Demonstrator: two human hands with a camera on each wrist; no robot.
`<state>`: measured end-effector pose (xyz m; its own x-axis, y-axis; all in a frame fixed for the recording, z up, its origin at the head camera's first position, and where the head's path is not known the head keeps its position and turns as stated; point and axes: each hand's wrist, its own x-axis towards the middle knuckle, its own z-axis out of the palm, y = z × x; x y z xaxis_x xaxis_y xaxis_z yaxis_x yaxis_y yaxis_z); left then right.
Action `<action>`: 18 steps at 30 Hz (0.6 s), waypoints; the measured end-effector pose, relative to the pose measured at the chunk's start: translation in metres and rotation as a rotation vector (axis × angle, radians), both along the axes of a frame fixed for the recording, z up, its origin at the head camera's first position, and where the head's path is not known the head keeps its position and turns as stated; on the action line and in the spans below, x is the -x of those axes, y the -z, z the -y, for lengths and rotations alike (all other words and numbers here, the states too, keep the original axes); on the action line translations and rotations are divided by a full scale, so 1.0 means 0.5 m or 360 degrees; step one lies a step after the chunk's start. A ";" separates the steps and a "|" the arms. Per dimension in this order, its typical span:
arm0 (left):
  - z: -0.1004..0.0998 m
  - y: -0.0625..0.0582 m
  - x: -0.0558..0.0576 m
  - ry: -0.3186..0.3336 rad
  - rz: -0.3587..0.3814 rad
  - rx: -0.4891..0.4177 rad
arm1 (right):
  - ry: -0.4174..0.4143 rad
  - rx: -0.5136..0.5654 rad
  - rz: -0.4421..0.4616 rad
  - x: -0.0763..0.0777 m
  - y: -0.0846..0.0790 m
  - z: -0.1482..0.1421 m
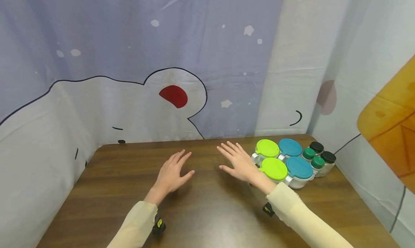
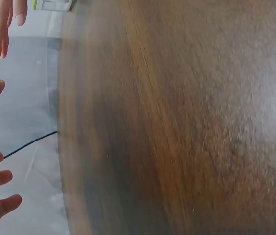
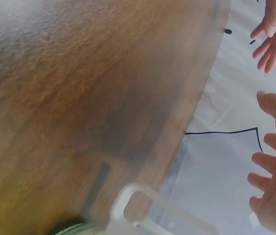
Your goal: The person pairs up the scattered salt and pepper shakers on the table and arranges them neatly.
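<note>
Both hands hover over the brown wooden table (image 1: 201, 212) with nothing in them. In the head view the left hand (image 1: 171, 172) is left of the middle, fingers spread and thumb pointing right. The right hand (image 1: 239, 162) faces it from the other side, fingers spread too, just left of a group of lidded containers. Nearest to it are two white containers with lime green lids, a front one (image 1: 273, 168) and a back one (image 1: 267, 148). Its wrist overlaps the front one in this view. A white handle (image 3: 128, 196) shows below the hand in the right wrist view.
Beside the green lids stand two white containers with blue lids, one in front (image 1: 299, 168) and one behind (image 1: 290, 147). Further right are small jars with green caps (image 1: 317, 162) and black caps (image 1: 328, 157). A printed curtain (image 1: 227, 60) hangs along the table's back edge.
</note>
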<state>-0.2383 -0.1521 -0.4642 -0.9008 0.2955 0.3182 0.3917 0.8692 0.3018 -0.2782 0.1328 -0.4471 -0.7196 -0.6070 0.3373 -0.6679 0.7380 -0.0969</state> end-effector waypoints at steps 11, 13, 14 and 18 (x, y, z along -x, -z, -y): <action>-0.030 0.003 -0.007 -0.0019 0.0005 -0.0121 | -0.0071 0.0070 -0.0187 -0.003 -0.006 -0.024; -0.035 0.003 -0.006 -0.0024 0.0006 -0.0130 | -0.0072 0.0103 -0.0205 -0.003 -0.008 -0.030; -0.037 0.003 -0.006 -0.0027 0.0007 -0.0130 | -0.0073 0.0118 -0.0218 -0.003 -0.008 -0.033; -0.046 0.002 -0.006 -0.0022 -0.0003 -0.0131 | -0.0066 0.0197 -0.0228 -0.005 -0.014 -0.048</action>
